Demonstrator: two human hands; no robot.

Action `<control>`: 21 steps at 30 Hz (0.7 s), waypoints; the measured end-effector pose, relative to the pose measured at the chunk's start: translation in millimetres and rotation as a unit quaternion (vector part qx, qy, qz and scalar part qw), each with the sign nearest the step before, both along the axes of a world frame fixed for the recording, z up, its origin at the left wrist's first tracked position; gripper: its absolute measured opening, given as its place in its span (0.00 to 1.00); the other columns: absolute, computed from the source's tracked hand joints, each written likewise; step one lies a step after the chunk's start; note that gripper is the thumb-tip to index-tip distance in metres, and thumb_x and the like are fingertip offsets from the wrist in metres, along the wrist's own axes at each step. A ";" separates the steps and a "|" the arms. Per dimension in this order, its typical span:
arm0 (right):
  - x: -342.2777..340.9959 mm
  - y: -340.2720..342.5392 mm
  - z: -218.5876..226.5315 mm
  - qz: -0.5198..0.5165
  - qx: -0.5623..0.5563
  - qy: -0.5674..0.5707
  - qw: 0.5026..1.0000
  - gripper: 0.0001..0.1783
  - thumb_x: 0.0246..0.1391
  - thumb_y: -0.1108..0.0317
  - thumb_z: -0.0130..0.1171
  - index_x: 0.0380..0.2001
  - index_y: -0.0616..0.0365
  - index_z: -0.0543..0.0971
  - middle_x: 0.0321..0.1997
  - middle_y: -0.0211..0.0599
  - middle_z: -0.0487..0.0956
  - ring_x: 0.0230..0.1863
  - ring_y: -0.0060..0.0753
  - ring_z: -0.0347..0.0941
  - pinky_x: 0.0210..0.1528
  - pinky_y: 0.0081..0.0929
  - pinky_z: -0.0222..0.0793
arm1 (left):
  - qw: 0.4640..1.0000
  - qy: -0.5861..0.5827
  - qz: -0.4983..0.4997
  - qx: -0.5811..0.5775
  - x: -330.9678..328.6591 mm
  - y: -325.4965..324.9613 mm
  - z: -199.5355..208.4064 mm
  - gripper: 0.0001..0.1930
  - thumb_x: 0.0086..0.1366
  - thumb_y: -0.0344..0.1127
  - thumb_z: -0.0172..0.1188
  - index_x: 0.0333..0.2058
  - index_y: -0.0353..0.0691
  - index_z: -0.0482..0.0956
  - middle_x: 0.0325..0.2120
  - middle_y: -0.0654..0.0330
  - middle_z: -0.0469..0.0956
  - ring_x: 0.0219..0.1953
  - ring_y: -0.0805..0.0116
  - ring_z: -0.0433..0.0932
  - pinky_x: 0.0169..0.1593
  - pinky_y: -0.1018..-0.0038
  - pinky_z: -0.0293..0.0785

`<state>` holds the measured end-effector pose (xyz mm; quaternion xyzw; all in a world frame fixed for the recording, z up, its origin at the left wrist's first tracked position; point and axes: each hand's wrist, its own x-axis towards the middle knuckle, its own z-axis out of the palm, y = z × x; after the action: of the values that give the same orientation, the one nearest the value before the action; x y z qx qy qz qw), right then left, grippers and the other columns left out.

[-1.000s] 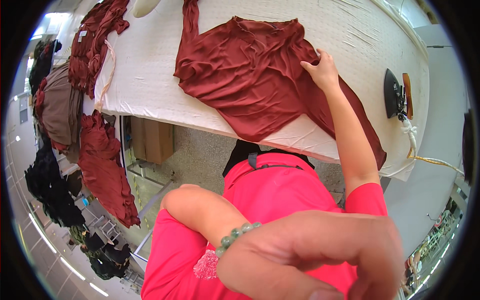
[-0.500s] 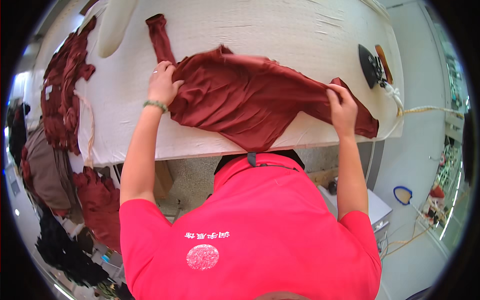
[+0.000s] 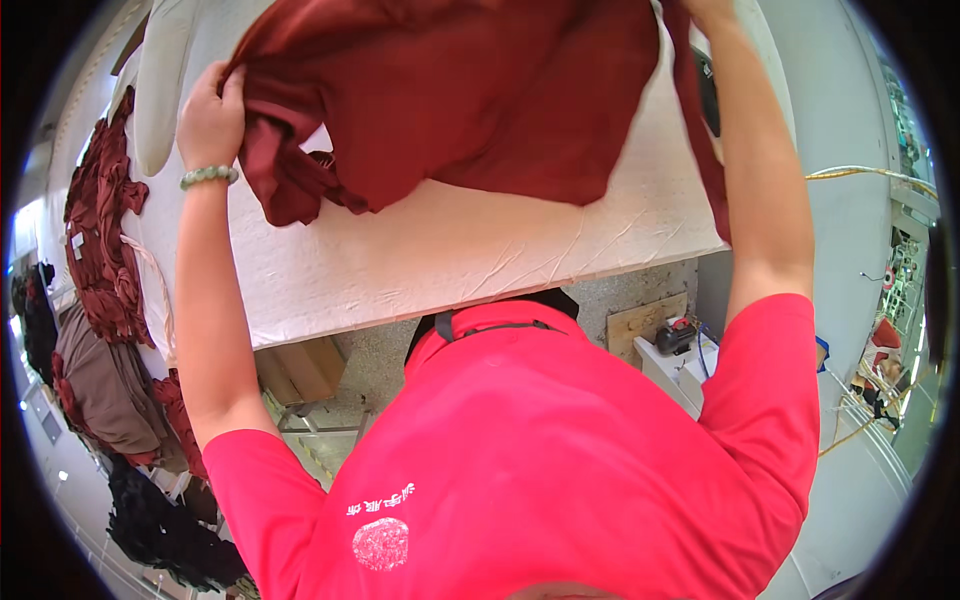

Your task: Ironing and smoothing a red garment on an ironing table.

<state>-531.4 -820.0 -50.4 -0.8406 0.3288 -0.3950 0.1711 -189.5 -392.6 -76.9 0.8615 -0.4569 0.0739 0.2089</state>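
A dark red long-sleeved garment (image 3: 450, 95) is lifted off the padded white table (image 3: 400, 260) and spread between my raised hands. My left hand (image 3: 212, 115) is closed on its left upper edge, and a bunched sleeve hangs below that grip. At the top edge of the view, my right hand (image 3: 706, 10) grips the other upper side; its fingers are partly cut off. A narrow strip of the red cloth, apparently the other sleeve, hangs beside my right forearm. The garment's top lies outside the view.
A heap of dark red garments (image 3: 100, 230) lies along the table's left end, near a pale padded arm (image 3: 163, 90). Brown cloth (image 3: 115, 390) and black cloth (image 3: 165, 530) hang lower left. My right arm mostly hides a dark iron (image 3: 707, 92). A cord (image 3: 870, 172) runs off right.
Both hands have moved up and farther apart, raising the garment from the table and spreading it out. The iron, earlier in full view, is now mostly hidden.
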 end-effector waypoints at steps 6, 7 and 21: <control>-70.3 122.7 -75.0 0.100 0.033 0.129 0.986 0.18 0.59 0.69 0.61 0.53 0.59 0.78 0.50 0.40 0.81 0.46 0.34 0.80 0.52 0.29 0.74 | 0.978 0.206 -0.033 0.026 -84.5 45.9 -46.9 0.19 0.65 0.36 0.63 0.54 0.41 0.76 0.51 0.53 0.78 0.55 0.54 0.76 0.58 0.62 0.71; -98.4 146.6 -96.8 0.093 0.160 0.131 0.974 0.20 0.58 0.71 0.62 0.54 0.58 0.77 0.50 0.40 0.80 0.46 0.36 0.80 0.50 0.30 0.75 | 0.977 0.190 -0.083 0.047 -109.2 64.8 -60.1 0.20 0.65 0.35 0.63 0.54 0.40 0.76 0.53 0.52 0.76 0.58 0.51 0.73 0.61 0.61 0.69; -158.1 242.0 -122.8 -0.008 0.153 0.218 0.964 0.25 0.49 0.70 0.65 0.53 0.51 0.77 0.43 0.36 0.77 0.39 0.37 0.78 0.41 0.34 0.75 | 0.970 -0.059 0.194 0.137 8.9 155.9 -154.8 0.22 0.64 0.36 0.61 0.56 0.38 0.75 0.57 0.48 0.74 0.62 0.49 0.70 0.64 0.56 0.66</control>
<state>-689.5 -577.9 -173.2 -0.8676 0.4214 -0.1482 0.2184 -180.6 -236.8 -231.7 0.9482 -0.2983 0.1006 0.0434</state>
